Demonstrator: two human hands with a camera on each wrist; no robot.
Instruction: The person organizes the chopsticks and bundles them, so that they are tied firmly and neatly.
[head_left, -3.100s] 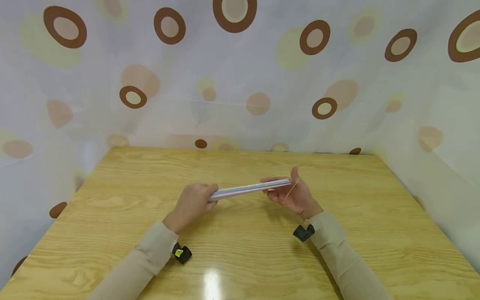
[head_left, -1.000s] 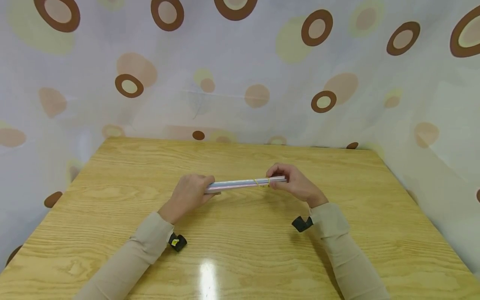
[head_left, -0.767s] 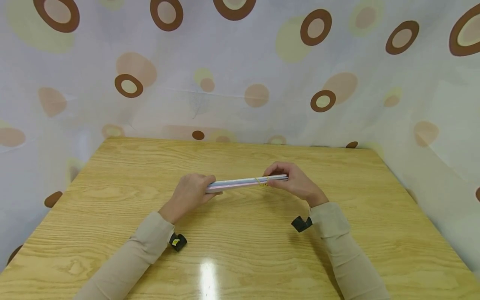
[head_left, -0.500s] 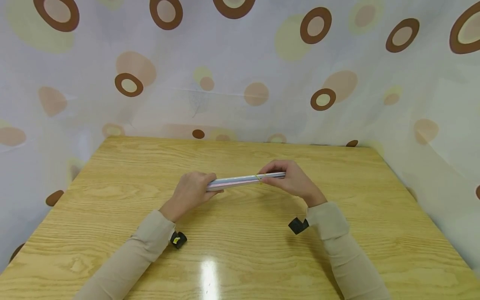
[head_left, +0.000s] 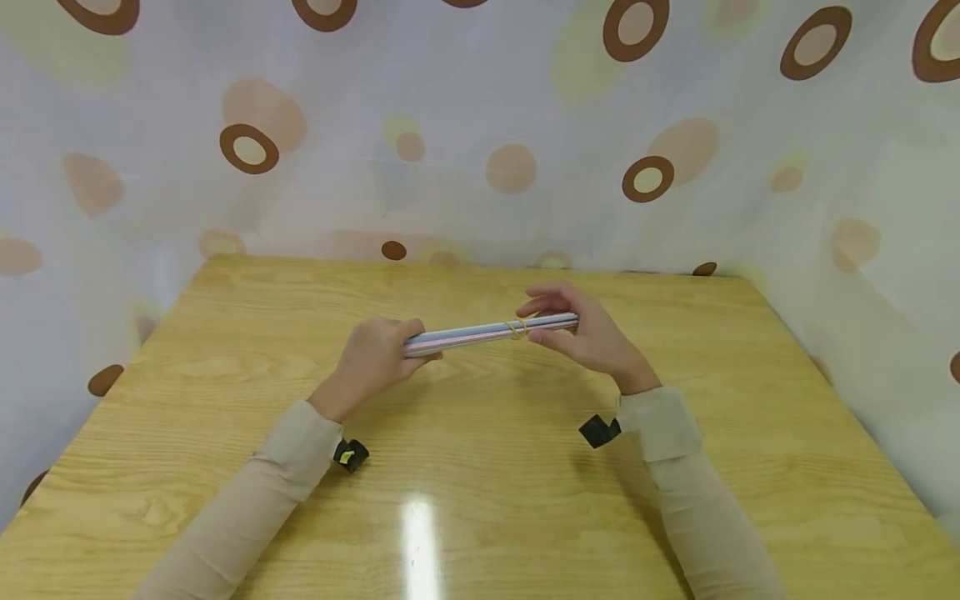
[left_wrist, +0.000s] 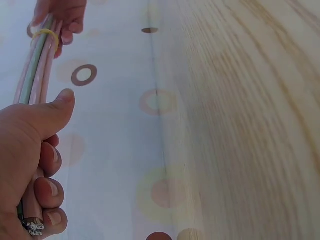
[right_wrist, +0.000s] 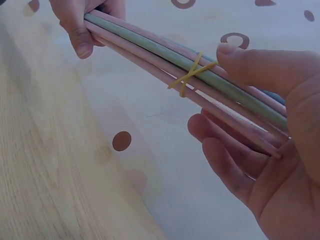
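Pale pink, grey-green and bluish by turns in the different views, a bundle of slender rods [head_left: 468, 336] hangs above the surface [head_left: 480, 467], spanning the two hands. It is long and straight, tilted slightly upward toward the right hand [head_left: 588, 340]. The left hand [head_left: 371, 360] has its fingers curled firmly round the near end; below them, in the left wrist view, a ragged silvery tip [left_wrist: 34, 228] pokes out. The right hand's fingers [right_wrist: 225, 162] are parted and loosely bent beneath the rods, the thumb apart from them on the opposite side, without a firm grip; the rods' far ends reach in toward its palm. Just ahead of that thumb, a thin yellow band [right_wrist: 192, 74] wraps the bundle, its strands crossing in an X and one small loop sticking out past the edge. Small gaps show between rods beside the band.
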